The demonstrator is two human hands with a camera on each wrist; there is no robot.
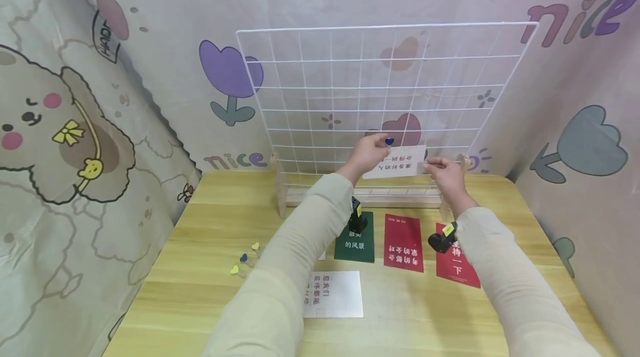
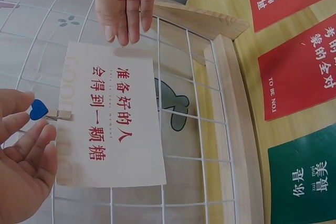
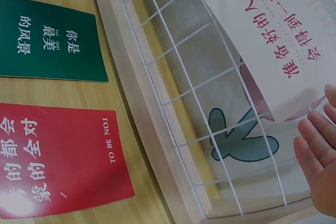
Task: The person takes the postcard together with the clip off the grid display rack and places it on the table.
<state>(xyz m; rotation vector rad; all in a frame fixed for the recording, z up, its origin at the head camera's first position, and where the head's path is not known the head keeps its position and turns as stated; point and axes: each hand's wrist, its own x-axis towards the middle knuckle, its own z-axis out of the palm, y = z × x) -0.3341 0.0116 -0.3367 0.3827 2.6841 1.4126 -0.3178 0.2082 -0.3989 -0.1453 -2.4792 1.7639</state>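
A white card [image 2: 110, 119] printed with red characters hangs in front of the white wire grid [image 1: 310, 109]. At its edge sits a small wooden clothespin [image 2: 62, 114] bearing a blue heart [image 2: 39, 109]. My left hand [image 1: 367, 154] is beside the heart, its thumb and fingers spread around it; in the left wrist view the heart's face stays uncovered. On the card's opposite side, my right hand [image 1: 447, 176] has its fingertips at the edge. In the left wrist view those right-hand fingers [image 2: 123, 22] point straight at the card, and a pinch is not visible.
On the wooden table [image 1: 200, 235] lie a green card [image 1: 362, 251], two red cards, one a middle red card [image 1: 403, 246], and a white card [image 1: 340, 296]. Yellow and blue heart clips [image 1: 244, 257] lie at the left. A wooden base [image 2: 231, 108] supports the grid.
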